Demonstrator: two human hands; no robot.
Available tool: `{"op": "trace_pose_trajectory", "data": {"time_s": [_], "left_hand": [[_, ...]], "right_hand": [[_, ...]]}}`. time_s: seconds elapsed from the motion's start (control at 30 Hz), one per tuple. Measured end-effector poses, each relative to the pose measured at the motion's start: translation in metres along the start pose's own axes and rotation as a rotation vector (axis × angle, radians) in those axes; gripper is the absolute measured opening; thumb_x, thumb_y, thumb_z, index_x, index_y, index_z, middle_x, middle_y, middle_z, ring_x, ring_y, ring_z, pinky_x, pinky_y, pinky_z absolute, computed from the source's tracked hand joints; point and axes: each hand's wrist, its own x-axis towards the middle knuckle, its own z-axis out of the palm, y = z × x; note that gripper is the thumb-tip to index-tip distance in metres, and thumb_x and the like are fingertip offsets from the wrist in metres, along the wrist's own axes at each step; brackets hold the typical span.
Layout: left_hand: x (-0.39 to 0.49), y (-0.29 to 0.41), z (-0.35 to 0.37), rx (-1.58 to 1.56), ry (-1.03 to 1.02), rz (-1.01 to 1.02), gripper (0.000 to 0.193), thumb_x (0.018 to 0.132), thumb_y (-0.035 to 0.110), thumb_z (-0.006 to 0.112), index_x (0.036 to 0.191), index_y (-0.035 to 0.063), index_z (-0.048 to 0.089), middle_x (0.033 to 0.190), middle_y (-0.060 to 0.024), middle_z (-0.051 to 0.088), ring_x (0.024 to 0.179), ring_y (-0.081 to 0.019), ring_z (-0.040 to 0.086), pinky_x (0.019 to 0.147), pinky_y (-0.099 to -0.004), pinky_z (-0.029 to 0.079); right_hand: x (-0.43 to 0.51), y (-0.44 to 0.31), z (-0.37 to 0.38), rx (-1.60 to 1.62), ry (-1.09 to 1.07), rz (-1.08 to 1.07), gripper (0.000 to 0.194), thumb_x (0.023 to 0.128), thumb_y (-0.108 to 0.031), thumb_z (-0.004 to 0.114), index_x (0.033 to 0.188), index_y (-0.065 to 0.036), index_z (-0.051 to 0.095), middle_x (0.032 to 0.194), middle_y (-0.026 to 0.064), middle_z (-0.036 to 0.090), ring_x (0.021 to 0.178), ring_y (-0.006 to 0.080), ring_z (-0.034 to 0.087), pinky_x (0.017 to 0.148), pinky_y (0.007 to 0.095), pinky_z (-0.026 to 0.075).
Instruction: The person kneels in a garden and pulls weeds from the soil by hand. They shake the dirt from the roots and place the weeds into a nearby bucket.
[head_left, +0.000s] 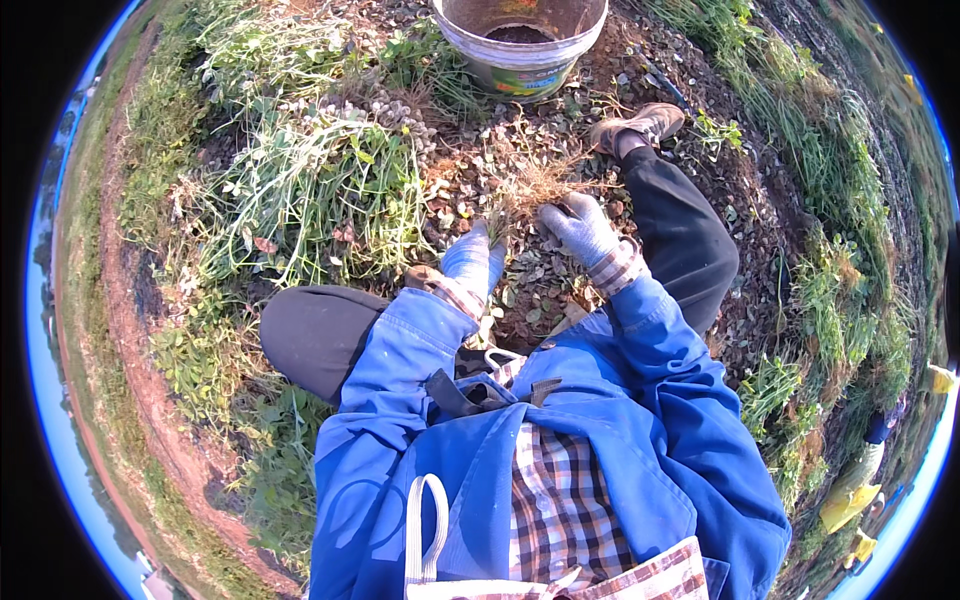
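Observation:
My left hand (471, 259), in a pale glove, is closed around the stems of a pulled plant whose tan roots (536, 184) fan out up and to the right. My right hand (583, 229), gloved too, has its fingers bent at the lower edge of those roots; whether it grips anything between them cannot be made out. Ahead of both hands stands a plastic bucket (525, 79) with dark contents at its bottom. A heap of pulled green plants (315, 187) lies left of my hands, with pale pods (375, 112) clustered at its upper end.
Leaf-strewn soil (540, 289) lies between my bent legs. My shoe (651, 126) rests below and right of the bucket. Rows of green plants (840, 172) run along the right, and a reddish dirt strip (142, 360) curves along the left. Another person (862, 469) is at the far lower right.

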Motion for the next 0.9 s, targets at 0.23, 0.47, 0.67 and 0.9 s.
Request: {"op": "trace_pose_trajectory", "data": {"time_s": [0.23,0.47,0.67,0.9], "left_hand": [[0.000,-0.012,0.038,-0.225,-0.146,0.075,0.064,0.078,0.044,0.070,0.128,0.0104,0.051,0.107,-0.0196,0.065,0.098,-0.0343,0.062,0.086,-0.0396,0.049],[-0.008,0.012,0.047,-0.410,-0.341,0.187,0.066,0.077,0.035,0.073,0.129,0.0051,0.047,0.114,-0.0156,0.062,0.104,-0.0257,0.059,0.091,-0.0340,0.046],[0.051,-0.050,0.103,-0.492,-0.107,-0.228,0.053,0.078,0.030,0.073,0.119,0.0002,0.055,0.106,-0.0097,0.065,0.091,-0.0184,0.060,0.081,-0.0313,0.047],[0.084,-0.073,0.097,-0.872,0.191,-0.269,0.050,0.070,0.035,0.078,0.095,-0.0056,0.063,0.089,-0.0145,0.068,0.078,-0.0256,0.062,0.076,-0.0339,0.048]], "right_hand": [[0.000,0.002,-0.039,0.337,-0.028,0.293,0.025,0.086,-0.026,0.067,0.095,-0.004,0.058,0.068,-0.0031,0.051,0.051,0.0044,0.043,0.043,0.0195,0.032],[-0.011,0.010,-0.032,0.088,-0.386,0.242,0.032,0.081,-0.022,0.072,0.105,-0.002,0.065,0.081,-0.0008,0.062,0.068,0.0078,0.053,0.061,0.0241,0.044],[-0.023,-0.080,-0.166,0.005,0.602,-0.255,0.020,0.090,-0.012,0.060,0.106,-0.002,0.066,0.079,0.0014,0.064,0.054,0.0021,0.047,0.045,0.0160,0.037],[-0.118,-0.139,-0.227,0.033,1.477,-0.861,0.024,0.089,-0.005,0.046,0.104,0.008,0.059,0.054,-0.0020,0.042,0.039,0.0041,0.027,0.035,0.0196,0.020]]}}
